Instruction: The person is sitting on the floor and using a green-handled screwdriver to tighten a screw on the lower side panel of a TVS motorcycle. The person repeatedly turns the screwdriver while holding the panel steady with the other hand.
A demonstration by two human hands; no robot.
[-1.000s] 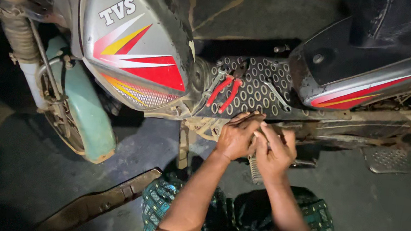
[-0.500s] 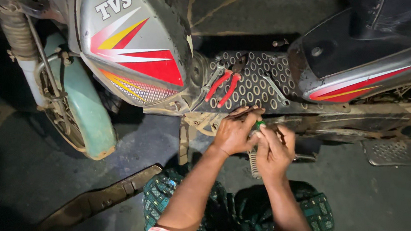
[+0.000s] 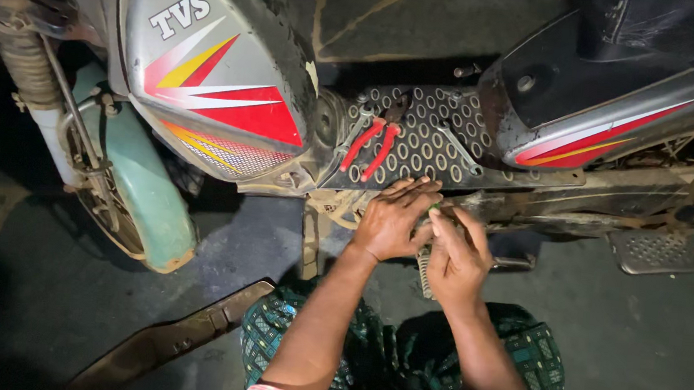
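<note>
I look down at a grey scooter with red and yellow stripes on its front panel point(image 3: 223, 84). Both my hands work at the lower edge of its footboard point(image 3: 428, 127). My left hand point(image 3: 391, 220) presses flat against the underside frame, fingers curled over the edge. My right hand point(image 3: 454, 259) sits just beside it, fingers pinched around a small green-handled tool point(image 3: 433, 207) whose tip is hidden between my hands. A coiled spring point(image 3: 424, 269) shows below my right hand. Red-handled pliers point(image 3: 372, 145) lie on the perforated footboard mat.
The teal front mudguard point(image 3: 142, 194) and wheel stand at left. A metal footrest plate point(image 3: 652, 251) sticks out at right. A dark detached panel point(image 3: 175, 339) lies on the grey ground by my knee. My legs are in green checked cloth point(image 3: 400, 358).
My hands have shifted slightly; the right hand has pulled back a little from the frame and the green tool shows between the hands. The scooter has not moved.
</note>
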